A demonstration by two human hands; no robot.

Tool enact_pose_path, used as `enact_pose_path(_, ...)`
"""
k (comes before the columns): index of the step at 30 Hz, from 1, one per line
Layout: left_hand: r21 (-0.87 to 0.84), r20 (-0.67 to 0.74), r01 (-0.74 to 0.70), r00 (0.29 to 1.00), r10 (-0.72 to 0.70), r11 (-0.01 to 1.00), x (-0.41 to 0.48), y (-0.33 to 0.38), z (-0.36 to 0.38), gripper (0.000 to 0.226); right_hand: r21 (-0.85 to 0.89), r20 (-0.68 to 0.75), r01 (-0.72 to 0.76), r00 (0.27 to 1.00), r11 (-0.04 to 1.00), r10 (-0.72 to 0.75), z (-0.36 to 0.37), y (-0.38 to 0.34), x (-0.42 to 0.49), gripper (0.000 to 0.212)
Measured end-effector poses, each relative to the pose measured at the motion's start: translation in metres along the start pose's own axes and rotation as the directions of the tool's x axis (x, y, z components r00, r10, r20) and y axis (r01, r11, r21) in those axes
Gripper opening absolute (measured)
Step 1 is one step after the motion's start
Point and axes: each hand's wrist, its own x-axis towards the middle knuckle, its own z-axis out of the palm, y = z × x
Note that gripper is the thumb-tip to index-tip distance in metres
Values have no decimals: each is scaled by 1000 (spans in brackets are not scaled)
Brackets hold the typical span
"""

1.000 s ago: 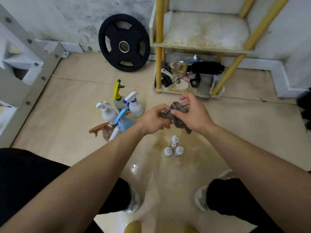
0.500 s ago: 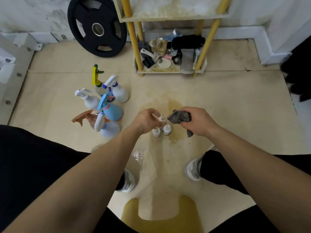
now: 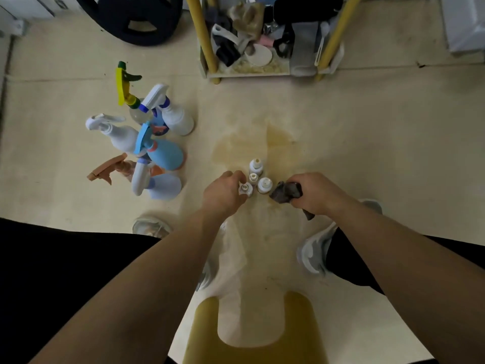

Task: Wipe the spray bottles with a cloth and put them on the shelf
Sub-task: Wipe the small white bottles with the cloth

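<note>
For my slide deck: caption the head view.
Left hand grips a small white bottle; right hand holds the dark cloth.

Beige floor [image 3: 367,127] is showing a yellowish stain [image 3: 262,139] mid-frame. Black weight plate [image 3: 136,24] is sitting upper left, yellow-legged shelf [image 3: 203,35] standing top centre, bottom tier cluttered. Lighting is running dim.

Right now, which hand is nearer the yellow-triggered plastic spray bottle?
Left. The left hand sits right of the yellow-triggered spray bottle; the right hand, gripping a grey cloth, is farther right.
</note>
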Motion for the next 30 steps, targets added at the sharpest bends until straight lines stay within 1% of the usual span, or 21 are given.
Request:
enact_pose_path(4,-4,-41,-19,999,19,1000,3,-1,3,25,20,11,-13,1000,1000,12,3,2,2,16)
enact_pose_path(8,16,-73,-40,996,41,999,3,1,1,19,19,16,-34,999,999,34,1,4,-1,23)
enact_pose_path(12,30,-87,-64,994,66,998,-1,4,-8,17,-4,3,-33,999,999,33,-14,-3,-8,26)
enact_pose_path(17,-27,-102,-59,993,56,998,-22,16,-44,19,-27,-63,3,998,1000,-5,-47,-31,-35,33)
enact_pose_path(20,-73,-136,-69,989,59,995,-41,30,-82,20,-11,-141,66,988,998,-67,-75,-61,-62,31)
enact_pose_path(22,-90,-171,-103,982,86,991,-51,39,-107,22,60,-220,141,967,988,-125,-95,-85,-78,26)
enact_pose_path(24,-102,-211,-152,969,128,983,-63,50,-135,25,108,-295,237,935,965,-197,-112,-110,-95,29)
enact_pose_path(27,-157,-272,-216,947,168,964,-75,65,-174,33,199,-364,361,891,911,-273,-135,-144,-113,39)
enact_pose_path(29,-229,-327,-270,926,187,935,-84,77,-201,41,221,-429,452,841,864,-330,-148,-162,-121,42)
enact_pose_path(30,-266,-361,-302,912,197,915,-87,83,-214,44,203,-472,494,806,845,-357,-155,-171,-124,41)
